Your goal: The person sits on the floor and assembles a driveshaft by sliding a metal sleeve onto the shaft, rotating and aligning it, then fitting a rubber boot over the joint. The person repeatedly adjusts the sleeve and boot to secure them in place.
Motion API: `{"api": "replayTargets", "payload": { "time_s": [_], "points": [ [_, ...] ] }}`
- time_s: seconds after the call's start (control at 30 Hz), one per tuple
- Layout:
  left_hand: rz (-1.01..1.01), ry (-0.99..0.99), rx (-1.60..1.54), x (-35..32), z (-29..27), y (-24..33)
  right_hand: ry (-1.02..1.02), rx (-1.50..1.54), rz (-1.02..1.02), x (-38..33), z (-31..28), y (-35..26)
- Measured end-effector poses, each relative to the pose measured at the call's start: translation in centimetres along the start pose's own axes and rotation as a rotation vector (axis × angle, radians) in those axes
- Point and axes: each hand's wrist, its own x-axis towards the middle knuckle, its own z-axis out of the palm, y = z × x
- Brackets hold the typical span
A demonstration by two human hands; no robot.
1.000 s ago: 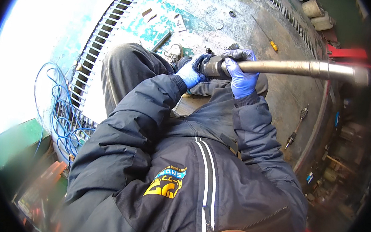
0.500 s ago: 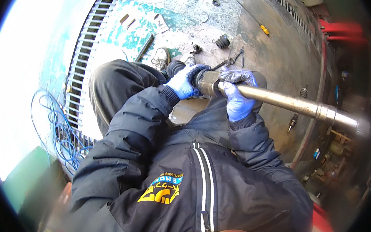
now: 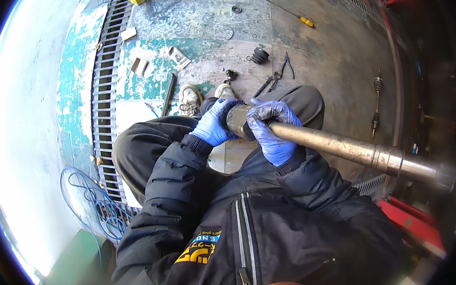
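Both my hands wear blue gloves with dark grease on the fingers. They hold a long metal drive shaft (image 3: 340, 146) that lies across my lap and reaches out to the right. My left hand (image 3: 213, 124) is closed round its left end, by the dark rubber boot (image 3: 207, 105), which the hand mostly hides. Just to the right, my right hand (image 3: 276, 133) wraps the shaft where the wide joint housing (image 3: 237, 121) meets the thinner bar. The bar's far right end is blurred.
On the floor ahead lie a ribbed black boot (image 3: 259, 55), pliers (image 3: 288, 67), a yellow-handled screwdriver (image 3: 306, 21) and a black ring (image 3: 237, 9). Another axle (image 3: 376, 103) lies at right. A drain grate (image 3: 112, 53) and coiled blue hose (image 3: 95, 201) are on the left.
My view has shifted, showing more floor ahead. My right hand has closed further over the shaft beside the housing, and less of the ribbed boot shows past my left hand.
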Motion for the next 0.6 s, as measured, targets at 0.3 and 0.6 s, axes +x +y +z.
{"api": "replayTargets", "payload": {
  "time_s": [0.3,0.6],
  "points": [
    [0.057,0.020,0.020,0.1,1.4,-4.6,0.085,-0.123,-0.111,-0.7,0.4,0.4],
    [-0.207,0.025,-0.558,0.9,2.8,-6.4,0.097,-0.111,-0.130,-0.6,-0.7,0.8]
  ]
}}
